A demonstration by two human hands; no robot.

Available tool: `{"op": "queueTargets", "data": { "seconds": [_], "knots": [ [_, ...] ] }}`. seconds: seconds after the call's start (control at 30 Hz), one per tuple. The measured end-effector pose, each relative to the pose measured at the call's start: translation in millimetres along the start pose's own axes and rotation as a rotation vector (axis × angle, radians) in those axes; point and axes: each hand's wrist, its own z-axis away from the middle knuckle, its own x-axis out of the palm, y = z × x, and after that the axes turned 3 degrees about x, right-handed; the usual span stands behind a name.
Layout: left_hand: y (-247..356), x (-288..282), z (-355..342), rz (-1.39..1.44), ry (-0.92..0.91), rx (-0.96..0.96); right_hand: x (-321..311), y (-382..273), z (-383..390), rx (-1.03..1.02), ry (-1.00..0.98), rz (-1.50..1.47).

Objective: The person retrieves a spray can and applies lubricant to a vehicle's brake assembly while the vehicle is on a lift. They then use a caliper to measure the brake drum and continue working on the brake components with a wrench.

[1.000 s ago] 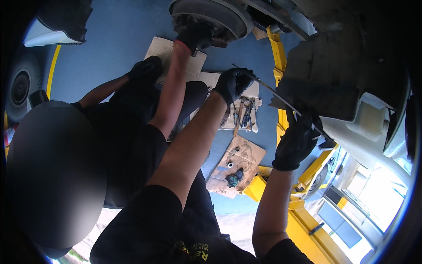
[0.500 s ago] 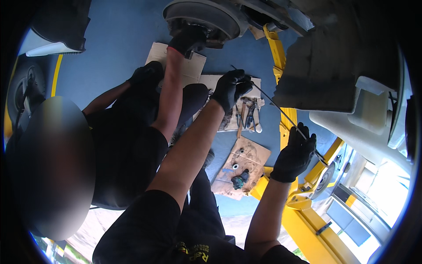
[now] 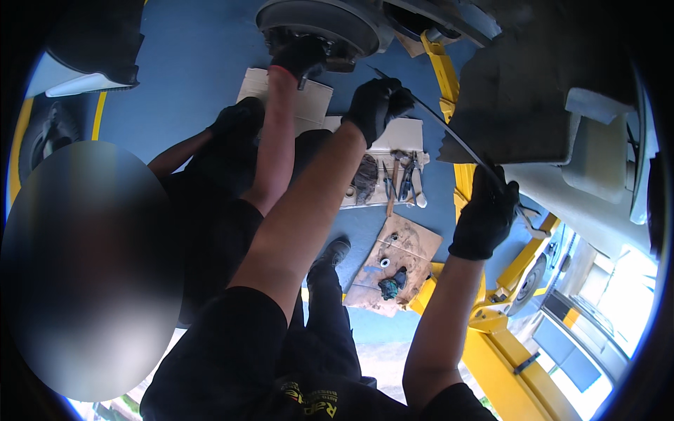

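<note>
Black-gloved left hand (image 3: 375, 105) closed around upper end of thin dark cable (image 3: 449, 137), right hand (image 3: 488, 217) closed on its lower end, cable stretched between them under the raised car, beside the wheel hub (image 3: 319, 24). Co-worker's gloved hand (image 3: 298, 56) at that hub (close quarters). Risk, as judged: cable slipping through gloves and whipping, or snagging on the dark panel (image 3: 512, 105) edge. Tools (image 3: 400, 179) on cardboard (image 3: 393, 263) on the floor below.

Blue floor (image 3: 189, 84), cardboard sheets (image 3: 397, 263), hand tools (image 3: 401, 181) on them
</note>
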Motion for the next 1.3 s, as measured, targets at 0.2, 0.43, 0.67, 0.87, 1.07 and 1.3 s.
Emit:
{"op": "queueTargets", "data": {
  "seconds": [0.2, 0.43, 0.67, 0.87, 1.07, 1.3],
  "knots": [
    [-11, -22, 38, -0.135, 0.081, 0.024, -5, -34, 22, -0.040, 0.031, -0.320],
    [-54, -66, 86, -0.889, 0.064, 0.392, 6, -31, 35, -0.171, -0.001, -0.154],
    [-52, -70, 51, -0.176, -0.087, 0.221, 28, 32, 52, -0.273, 0.027, -0.484],
    [-84, -92, 13, -0.663, -0.245, 0.574, 63, 63, 15, -0.718, 0.428, -0.013],
    [-95, -143, 17, -1.088, -0.320, 0.446, 91, 55, -49, -0.775, 0.208, -0.651],
    [-71, -188, 78, -1.831, -0.636, 1.217, 91, 10, -98, -0.781, 0.286, -0.627]
  ]
}}
